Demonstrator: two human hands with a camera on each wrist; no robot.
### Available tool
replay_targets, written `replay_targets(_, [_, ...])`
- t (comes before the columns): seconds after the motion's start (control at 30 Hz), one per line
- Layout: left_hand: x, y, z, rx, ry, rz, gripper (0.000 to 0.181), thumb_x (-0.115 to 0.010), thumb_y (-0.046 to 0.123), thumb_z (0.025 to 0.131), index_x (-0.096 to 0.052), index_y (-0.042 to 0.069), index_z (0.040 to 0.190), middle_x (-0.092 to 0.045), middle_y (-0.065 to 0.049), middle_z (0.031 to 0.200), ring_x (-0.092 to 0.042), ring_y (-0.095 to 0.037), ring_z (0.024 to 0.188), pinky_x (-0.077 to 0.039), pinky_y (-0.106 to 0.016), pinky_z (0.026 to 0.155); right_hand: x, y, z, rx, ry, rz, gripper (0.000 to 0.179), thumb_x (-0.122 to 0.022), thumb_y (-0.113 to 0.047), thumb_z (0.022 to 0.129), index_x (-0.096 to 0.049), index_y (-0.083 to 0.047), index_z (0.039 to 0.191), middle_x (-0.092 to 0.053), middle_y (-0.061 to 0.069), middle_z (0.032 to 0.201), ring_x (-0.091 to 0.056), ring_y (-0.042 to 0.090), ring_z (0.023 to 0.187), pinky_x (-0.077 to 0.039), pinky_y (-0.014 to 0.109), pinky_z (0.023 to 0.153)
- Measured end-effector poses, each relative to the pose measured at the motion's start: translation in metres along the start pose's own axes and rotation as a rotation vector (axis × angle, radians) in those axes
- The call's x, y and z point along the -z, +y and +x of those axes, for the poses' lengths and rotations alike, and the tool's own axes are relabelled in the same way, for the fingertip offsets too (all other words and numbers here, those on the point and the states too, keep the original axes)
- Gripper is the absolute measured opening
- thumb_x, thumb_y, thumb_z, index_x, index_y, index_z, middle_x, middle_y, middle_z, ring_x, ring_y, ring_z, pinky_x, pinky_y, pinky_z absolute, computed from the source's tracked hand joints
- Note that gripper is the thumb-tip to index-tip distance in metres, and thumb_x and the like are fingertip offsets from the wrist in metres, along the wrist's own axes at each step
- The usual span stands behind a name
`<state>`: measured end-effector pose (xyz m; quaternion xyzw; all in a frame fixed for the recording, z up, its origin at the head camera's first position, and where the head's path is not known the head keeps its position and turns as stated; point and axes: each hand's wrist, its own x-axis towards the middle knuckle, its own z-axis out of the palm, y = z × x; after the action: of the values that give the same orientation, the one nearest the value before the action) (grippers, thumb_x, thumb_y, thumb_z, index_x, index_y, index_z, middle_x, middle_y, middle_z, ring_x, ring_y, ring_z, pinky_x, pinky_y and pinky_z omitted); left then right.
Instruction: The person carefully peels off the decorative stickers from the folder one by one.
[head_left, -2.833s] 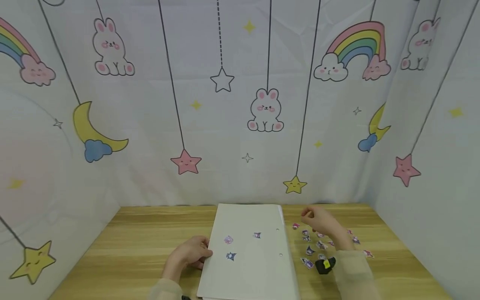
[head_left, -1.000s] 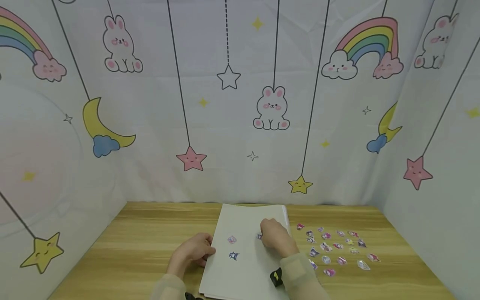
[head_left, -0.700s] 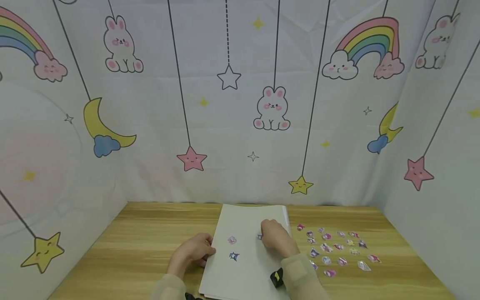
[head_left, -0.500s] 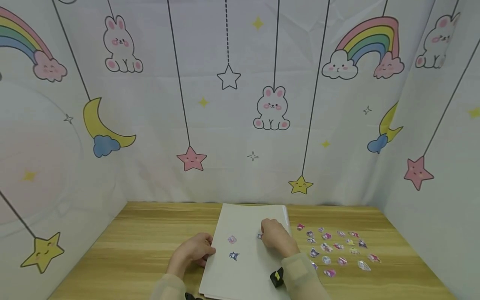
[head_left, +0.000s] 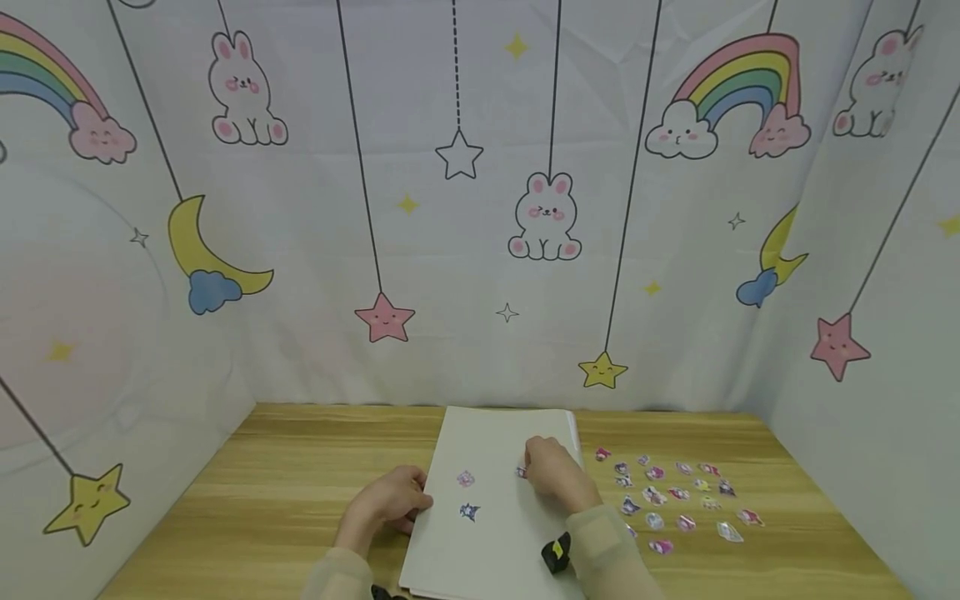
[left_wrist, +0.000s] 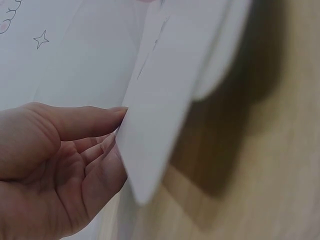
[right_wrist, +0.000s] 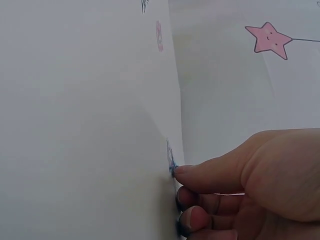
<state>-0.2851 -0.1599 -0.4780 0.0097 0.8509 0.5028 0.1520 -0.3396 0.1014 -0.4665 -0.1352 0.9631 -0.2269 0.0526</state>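
A flat white folder [head_left: 487, 550] with layered edges lies upright before me, dotted with small cartoon stickers. My left hand [head_left: 393, 497] grips its left edge, and in the left wrist view the thumb [left_wrist: 95, 121] lies on one face with the fingers behind. Over the folder's right half, my right hand [head_left: 558, 471] bends down to a small purplish sticker [head_left: 521, 472] and half covers it. In the right wrist view the thumb tip meets this sticker [right_wrist: 171, 156], with the other fingers curled in. A pink sticker [head_left: 466, 478] and a dark blue one [head_left: 469, 512] sit on the left half.
Several loose stickers [head_left: 678, 493] are spread on the wooden table [head_left: 300, 467] right of the folder. A white curtain [head_left: 450, 275] printed with rabbits, stars and rainbows encloses the table at the back and sides. Both wrists carry small black cameras [head_left: 557, 552].
From above the loose stickers, my right hand has moved left onto the folder and stayed at the purplish sticker for the last second. The left hand keeps its grip. The view has shifted slightly.
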Motion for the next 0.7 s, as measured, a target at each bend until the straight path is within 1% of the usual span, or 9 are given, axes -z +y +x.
replay_targets(0.23, [0.0, -0.002, 0.001, -0.005, -0.006, -0.006, 0.018, -0.06, -0.005, 0.09, -0.052, -0.006, 0.106, -0.058, -0.012, 0.082, -0.06, -0.021, 0.068, -0.055, -0.033, 0.056, 0.003, 0.001, -0.001, -0.013, -0.015, 0.023, 0.012, -0.059, 0.002, 0.091, -0.056, -0.007, 0.083, -0.053, 0.005, 0.075, -0.05, 0.021, 0.07, -0.046, 0.036, 0.063])
replay_targets(0.5, [0.001, -0.002, 0.0, -0.012, -0.017, -0.015, 0.016, -0.06, -0.005, 0.09, -0.052, -0.005, 0.103, -0.059, -0.012, 0.082, -0.061, -0.022, 0.068, -0.056, -0.035, 0.057, 0.008, 0.001, -0.005, 0.027, -0.02, 0.033, 0.01, -0.055, -0.002, 0.094, -0.055, -0.008, 0.085, -0.053, 0.004, 0.075, -0.049, 0.02, 0.07, -0.043, 0.034, 0.062])
replay_targets(0.7, [0.0, -0.002, 0.0, -0.017, -0.025, -0.02, 0.014, -0.059, -0.005, 0.09, -0.052, -0.004, 0.102, -0.059, -0.011, 0.081, -0.061, -0.021, 0.068, -0.056, -0.034, 0.057, 0.014, 0.001, -0.007, 0.05, -0.028, 0.046, 0.008, -0.055, -0.003, 0.095, -0.056, -0.007, 0.089, -0.054, 0.003, 0.077, -0.05, 0.019, 0.071, -0.045, 0.036, 0.065])
